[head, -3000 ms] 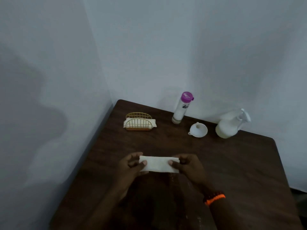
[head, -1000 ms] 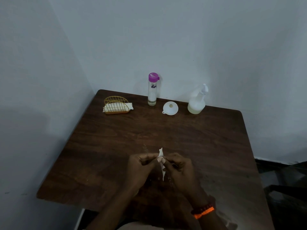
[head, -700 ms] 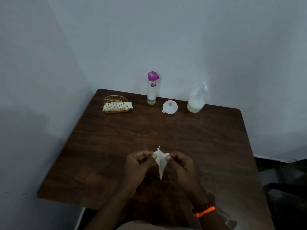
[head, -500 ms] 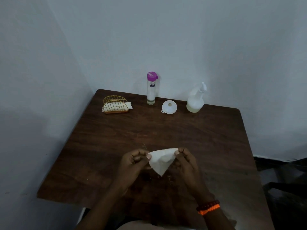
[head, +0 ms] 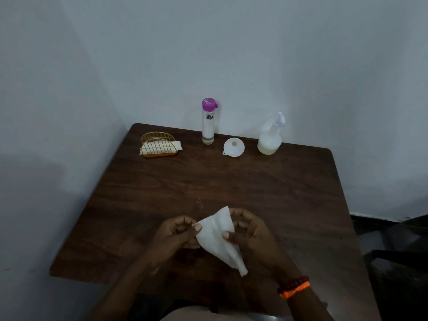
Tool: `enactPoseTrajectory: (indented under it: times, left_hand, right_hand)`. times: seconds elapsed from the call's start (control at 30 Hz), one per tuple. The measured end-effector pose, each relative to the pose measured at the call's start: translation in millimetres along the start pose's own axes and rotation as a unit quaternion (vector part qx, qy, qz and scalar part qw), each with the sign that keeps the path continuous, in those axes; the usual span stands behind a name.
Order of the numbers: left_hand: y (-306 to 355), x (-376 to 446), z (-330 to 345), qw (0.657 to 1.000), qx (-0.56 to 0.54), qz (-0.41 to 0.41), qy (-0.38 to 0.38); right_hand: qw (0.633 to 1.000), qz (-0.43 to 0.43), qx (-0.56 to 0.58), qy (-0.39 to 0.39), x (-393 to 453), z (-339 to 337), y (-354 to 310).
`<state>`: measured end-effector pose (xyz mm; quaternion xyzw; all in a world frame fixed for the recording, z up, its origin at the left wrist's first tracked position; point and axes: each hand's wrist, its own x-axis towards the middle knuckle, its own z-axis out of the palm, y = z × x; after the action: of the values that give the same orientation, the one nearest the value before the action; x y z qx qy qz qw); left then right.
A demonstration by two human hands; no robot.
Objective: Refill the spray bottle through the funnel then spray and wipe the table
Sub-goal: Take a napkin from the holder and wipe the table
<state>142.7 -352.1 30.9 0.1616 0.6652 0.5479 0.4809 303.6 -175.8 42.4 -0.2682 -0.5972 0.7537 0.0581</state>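
A white tissue (head: 217,237) hangs half unfolded above the near middle of the dark wooden table (head: 266,193). My left hand (head: 173,235) pinches its left edge and my right hand (head: 250,230) pinches its right side. At the table's far edge stand a white spray bottle (head: 269,137) with pale liquid in its base, a white funnel (head: 234,147) lying mouth up, and a tall clear bottle (head: 208,121) with a purple cap. Small droplets (head: 199,203) glisten on the wood just beyond my hands.
A gold wire napkin holder (head: 158,145) with white tissues sits at the far left corner. White walls close the table in on the left and the back. To the right of the table lies dark floor with a dark object (head: 398,258).
The tissue has gone from a flat folded strip to a thin pinched fold and now spreads open between my hands. The camera has pulled back from the table.
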Motion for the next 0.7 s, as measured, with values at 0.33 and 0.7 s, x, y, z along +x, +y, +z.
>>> enactPoseTrajectory:
  times: [0.33, 0.7]
  left_hand:
    - [5.3, 19.1, 10.6, 0.965, 0.213, -0.012, -0.155]
    - [39.0, 73.9, -13.3, 0.928, 0.32, 0.011, -0.189]
  right_hand:
    - [0.974, 0.066, -0.167, -0.14, -7.3, -4.6, 10.9]
    - [0.952, 0.114, -0.267, -0.098, 38.9, -37.7, 4.3]
